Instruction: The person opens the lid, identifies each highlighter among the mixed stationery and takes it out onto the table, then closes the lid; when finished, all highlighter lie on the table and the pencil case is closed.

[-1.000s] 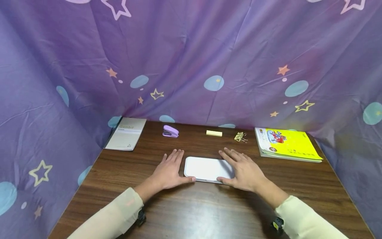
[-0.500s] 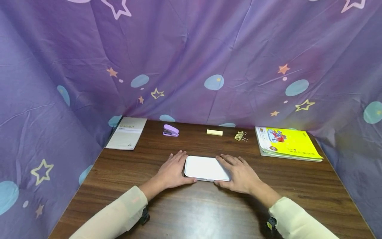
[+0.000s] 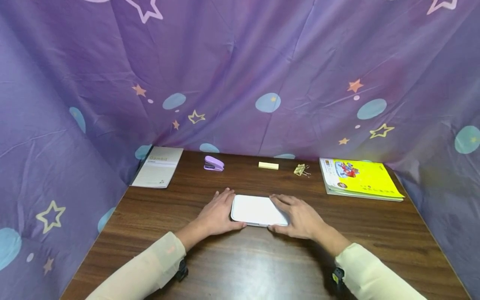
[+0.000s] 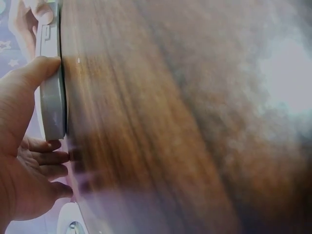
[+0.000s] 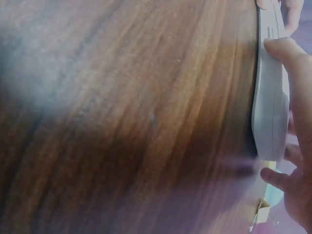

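A flat white case [image 3: 258,210] with rounded corners lies on the wooden table in the head view, its long side across my front. My left hand [image 3: 217,216] grips its left end, thumb on the near side and fingers round the far corner. At the right end, my right hand [image 3: 301,218] holds it likewise, with the thumb in front and fingers over the far edge. A small latch-like tab shows on the near side of the case [image 4: 52,105] in the left wrist view. The right wrist view shows its greyish side wall [image 5: 269,109] beside my thumb.
Along the back lie a white notebook [image 3: 157,167], a purple stapler [image 3: 214,163], a pale yellow block [image 3: 268,166] and gold binder clips [image 3: 301,170]. Yellow-covered books [image 3: 361,179] are stacked at the right. A purple curtain [image 3: 232,75] encloses the table [image 3: 225,266].
My right hand has moved left onto the case's right end, and my left hand has come in against the left end. Both now hold it; the case has hardly moved.
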A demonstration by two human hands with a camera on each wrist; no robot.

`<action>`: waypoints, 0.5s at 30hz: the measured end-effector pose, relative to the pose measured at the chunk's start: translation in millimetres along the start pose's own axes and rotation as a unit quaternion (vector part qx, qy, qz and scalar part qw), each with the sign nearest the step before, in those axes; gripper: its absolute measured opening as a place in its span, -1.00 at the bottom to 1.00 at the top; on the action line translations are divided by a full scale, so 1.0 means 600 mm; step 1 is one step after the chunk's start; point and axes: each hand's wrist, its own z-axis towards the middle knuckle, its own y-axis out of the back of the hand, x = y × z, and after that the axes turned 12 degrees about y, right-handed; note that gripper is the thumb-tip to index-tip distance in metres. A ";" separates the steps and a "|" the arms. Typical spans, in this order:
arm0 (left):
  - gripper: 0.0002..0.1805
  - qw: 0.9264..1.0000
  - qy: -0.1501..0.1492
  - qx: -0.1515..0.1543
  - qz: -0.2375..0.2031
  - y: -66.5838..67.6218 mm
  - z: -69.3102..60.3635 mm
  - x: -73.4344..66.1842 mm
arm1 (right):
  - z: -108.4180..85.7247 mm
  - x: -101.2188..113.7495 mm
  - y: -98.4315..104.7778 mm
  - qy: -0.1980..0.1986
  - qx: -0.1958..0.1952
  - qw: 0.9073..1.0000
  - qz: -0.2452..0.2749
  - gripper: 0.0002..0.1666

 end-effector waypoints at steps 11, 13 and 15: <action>0.19 1.000 -0.004 0.000 0.006 0.003 0.005 -0.004 | 0.009 -0.010 0.012 0.011 0.020 0.999 -0.021 0.16; 0.18 1.000 -0.006 0.001 0.003 0.002 0.005 -0.003 | 0.009 -0.009 0.012 0.007 0.029 0.999 -0.025 0.15; 0.17 1.000 -0.011 0.000 -0.002 0.004 0.004 -0.002 | 0.009 -0.008 0.013 -0.002 0.036 0.999 -0.027 0.15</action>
